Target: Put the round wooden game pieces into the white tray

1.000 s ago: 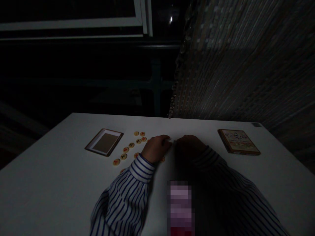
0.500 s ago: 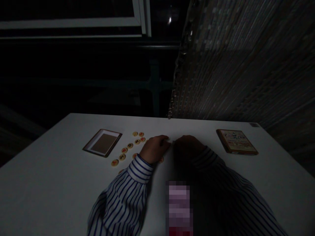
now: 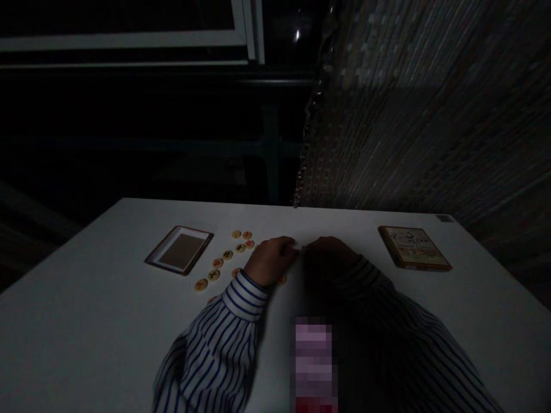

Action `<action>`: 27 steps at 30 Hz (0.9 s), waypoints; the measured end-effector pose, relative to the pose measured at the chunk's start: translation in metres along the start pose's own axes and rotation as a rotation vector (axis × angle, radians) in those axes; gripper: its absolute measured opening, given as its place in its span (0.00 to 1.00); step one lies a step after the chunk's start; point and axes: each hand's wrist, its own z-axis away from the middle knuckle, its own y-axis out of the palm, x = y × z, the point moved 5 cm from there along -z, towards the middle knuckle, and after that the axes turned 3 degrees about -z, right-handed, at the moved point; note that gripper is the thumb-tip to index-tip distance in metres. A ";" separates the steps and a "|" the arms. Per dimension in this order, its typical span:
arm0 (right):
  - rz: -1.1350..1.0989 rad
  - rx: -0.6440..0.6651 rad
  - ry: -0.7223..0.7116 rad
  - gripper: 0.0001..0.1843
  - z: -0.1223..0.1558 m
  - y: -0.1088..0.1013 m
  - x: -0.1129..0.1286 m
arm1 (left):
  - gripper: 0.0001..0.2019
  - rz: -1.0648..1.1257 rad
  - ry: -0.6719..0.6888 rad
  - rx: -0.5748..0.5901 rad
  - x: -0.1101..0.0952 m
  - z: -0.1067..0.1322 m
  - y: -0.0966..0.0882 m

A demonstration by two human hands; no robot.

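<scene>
On the white table [image 3: 107, 310], my left hand [image 3: 271, 261] rests with its fingers curled inward towards the right hand. Its fingertips come close together, and anything in them is too small or too dark to make out. My right hand [image 3: 331, 252] lies in deep shadow just across a narrow gap, its fingers hidden. Several round wooden Chinese chess pieces [image 3: 217, 263] with red or dark characters are scattered left of my left hand. One piece [image 3: 282, 280] shows partly by its wrist.
An open shallow box part [image 3: 179, 251] with a brown inside lies at the left. At the right is a box with a printed cover [image 3: 415, 246]. A strand curtain [image 3: 387, 126] hangs behind the table's far edge. A blurred pinkish patch covers the near middle.
Both hands and the chess pieces stay in place. Only the strand curtain has shifted slightly, and the view is a little darker.
</scene>
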 end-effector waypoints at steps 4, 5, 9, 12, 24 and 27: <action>0.008 -0.020 -0.008 0.12 0.002 -0.003 0.001 | 0.14 -0.008 0.039 -0.011 -0.001 0.000 0.000; 0.005 -0.010 -0.009 0.12 0.002 -0.003 0.002 | 0.14 -0.010 0.041 -0.010 -0.001 -0.001 0.000; -0.024 0.004 -0.003 0.12 0.001 -0.002 0.001 | 0.15 -0.021 0.057 0.001 0.001 -0.001 0.002; -0.032 0.010 -0.001 0.12 -0.001 0.000 0.000 | 0.15 -0.022 0.073 0.002 0.002 -0.001 0.003; -0.038 0.008 0.000 0.12 -0.001 -0.001 0.000 | 0.15 -0.038 0.073 0.002 0.003 -0.002 0.003; -0.034 0.010 0.006 0.13 -0.001 -0.001 -0.001 | 0.15 -0.042 0.077 0.009 0.003 -0.003 0.003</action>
